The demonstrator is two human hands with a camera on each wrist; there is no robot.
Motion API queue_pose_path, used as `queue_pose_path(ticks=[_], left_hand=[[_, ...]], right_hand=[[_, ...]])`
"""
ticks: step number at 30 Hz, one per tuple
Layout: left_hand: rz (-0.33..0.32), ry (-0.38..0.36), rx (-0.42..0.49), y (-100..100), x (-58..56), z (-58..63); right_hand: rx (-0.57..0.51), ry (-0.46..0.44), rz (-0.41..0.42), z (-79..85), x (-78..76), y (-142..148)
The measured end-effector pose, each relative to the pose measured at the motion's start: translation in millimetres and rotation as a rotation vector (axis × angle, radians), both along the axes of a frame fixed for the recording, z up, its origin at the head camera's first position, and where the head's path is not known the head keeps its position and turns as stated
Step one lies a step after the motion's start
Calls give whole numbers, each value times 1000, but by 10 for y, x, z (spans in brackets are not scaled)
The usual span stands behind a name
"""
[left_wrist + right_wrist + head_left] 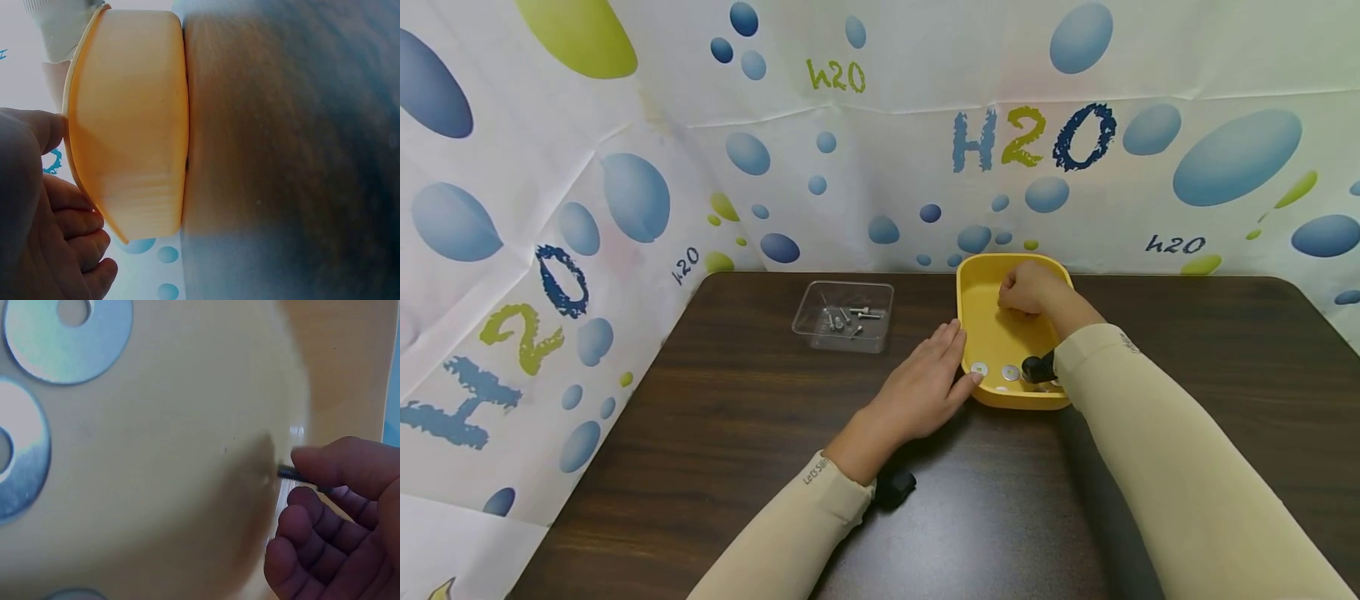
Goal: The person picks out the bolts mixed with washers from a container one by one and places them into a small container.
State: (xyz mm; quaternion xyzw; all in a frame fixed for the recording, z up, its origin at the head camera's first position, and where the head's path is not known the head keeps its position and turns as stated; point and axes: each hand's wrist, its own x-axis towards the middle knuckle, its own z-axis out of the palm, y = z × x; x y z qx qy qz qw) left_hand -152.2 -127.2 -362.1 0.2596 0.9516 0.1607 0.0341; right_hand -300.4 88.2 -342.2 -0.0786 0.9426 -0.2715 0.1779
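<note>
A yellow tray [1006,337] stands at the back of the table. My left hand [925,385] rests against its left side, fingers nearly straight along the rim and thumb on the near left corner; the left wrist view shows that hand [65,237] touching the rim from outside. Inside the tray's far end, my right hand [1033,287] has its fingers curled. In the right wrist view this hand [337,512] pinches a small dark threaded screw [289,472] between thumb and fingers, close to the tray wall. Flat metal washers [1011,373] lie at the tray's near end, partly hidden by the right wrist.
Left of the tray, a clear plastic box [842,340] holds several metal bolts [844,317]. The dark wooden table [737,450] ends at a printed white backdrop [880,167] behind and to the left. Black wrist devices [895,490] are worn under the sleeves.
</note>
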Motion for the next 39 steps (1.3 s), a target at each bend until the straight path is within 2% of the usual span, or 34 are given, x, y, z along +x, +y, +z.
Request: queue_pose_path(ticks=[7, 16, 22, 26, 33, 39], left_hand=[[1, -1, 8, 10, -8, -3], [5, 1, 11, 18, -19, -3], [1, 15, 6, 27, -30, -2], [5, 9, 7, 28, -34, -1], [8, -1, 10, 25, -34, 1], [4, 7, 17, 32, -34, -1]], right_hand=[[31, 6, 8, 16, 4, -3], [146, 92, 65, 16, -24, -14], [202, 73, 91, 35, -27, -43], [186, 57, 96, 41, -37, -67], [132, 80, 141, 56, -50, -106], [45, 24, 130, 91, -51, -96]])
